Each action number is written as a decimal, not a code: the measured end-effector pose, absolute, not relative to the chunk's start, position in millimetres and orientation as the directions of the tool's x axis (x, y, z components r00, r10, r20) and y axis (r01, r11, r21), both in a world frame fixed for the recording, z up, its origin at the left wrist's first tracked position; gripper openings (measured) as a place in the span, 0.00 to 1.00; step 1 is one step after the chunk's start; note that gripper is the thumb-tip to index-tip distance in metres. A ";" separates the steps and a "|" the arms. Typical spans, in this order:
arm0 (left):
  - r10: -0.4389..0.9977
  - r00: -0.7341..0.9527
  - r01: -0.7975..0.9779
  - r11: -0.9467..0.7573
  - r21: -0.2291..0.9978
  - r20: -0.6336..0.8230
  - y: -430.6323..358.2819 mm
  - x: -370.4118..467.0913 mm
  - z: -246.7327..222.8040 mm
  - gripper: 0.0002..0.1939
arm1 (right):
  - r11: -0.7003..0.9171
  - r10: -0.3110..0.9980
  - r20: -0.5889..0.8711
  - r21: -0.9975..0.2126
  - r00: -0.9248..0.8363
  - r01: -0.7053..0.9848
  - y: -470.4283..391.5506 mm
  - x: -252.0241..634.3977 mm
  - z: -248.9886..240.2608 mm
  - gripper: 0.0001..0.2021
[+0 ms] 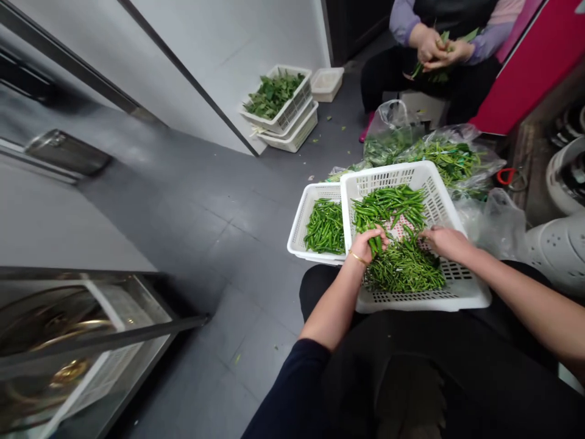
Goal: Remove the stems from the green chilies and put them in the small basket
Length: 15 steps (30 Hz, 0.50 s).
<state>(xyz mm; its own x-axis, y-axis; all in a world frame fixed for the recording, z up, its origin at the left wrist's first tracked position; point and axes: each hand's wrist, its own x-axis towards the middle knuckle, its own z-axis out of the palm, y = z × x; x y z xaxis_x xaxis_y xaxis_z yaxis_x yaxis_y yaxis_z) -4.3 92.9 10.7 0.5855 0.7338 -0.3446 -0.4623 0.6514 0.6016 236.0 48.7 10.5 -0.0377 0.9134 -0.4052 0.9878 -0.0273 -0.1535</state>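
A white slotted basket (468, 297) rests on my lap. At its far side lies a heap of green chilies (395, 201), and nearer to me is a pile of thin green stems (404, 271). My left hand (369, 244), with a gold bangle at the wrist, is closed around several green chilies over the basket's left part. Over the right side, my right hand (441, 241) has its fingers pinched together just above the stems; what they grip is too small to make out. A patch of red-dotted basket bottom shows between the heaps.
A second white basket (296, 235) of chilies stands at the left. Beyond are bags of greens (450, 158) and stacked baskets (292, 139) with leaves. Another person (445, 52) sits opposite, handling greens. A metal-framed cabinet (150, 332) stands at left; white containers (555, 250) at right.
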 end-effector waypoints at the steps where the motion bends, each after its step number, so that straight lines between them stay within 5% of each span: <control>1: 0.722 0.592 -0.429 0.658 0.619 -0.358 93.4 -4.1 10.1 0.18 | -0.018 0.904 -0.426 -0.083 -0.020 0.996 48.9 228.7 6.3 0.17; 5: 0.699 0.594 -0.301 0.653 0.695 -0.398 89.6 -1.9 5.6 0.20 | -0.096 0.843 -0.530 0.017 0.091 0.995 56.5 194.6 -5.7 0.22; 15: 0.672 0.506 -0.188 0.698 0.691 -0.541 88.0 4.9 -4.6 0.20 | -0.112 0.856 -0.513 -0.071 0.060 0.991 51.7 201.5 -22.0 0.23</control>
<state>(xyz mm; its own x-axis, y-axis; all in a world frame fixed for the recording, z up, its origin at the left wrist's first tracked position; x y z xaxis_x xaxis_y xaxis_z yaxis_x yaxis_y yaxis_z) 4.9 88.0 -4.6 0.5060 0.6718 -0.5410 -0.1878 0.6980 0.6911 201.5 51.7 -22.0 0.0599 0.8564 -0.5129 0.9912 -0.1119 -0.0711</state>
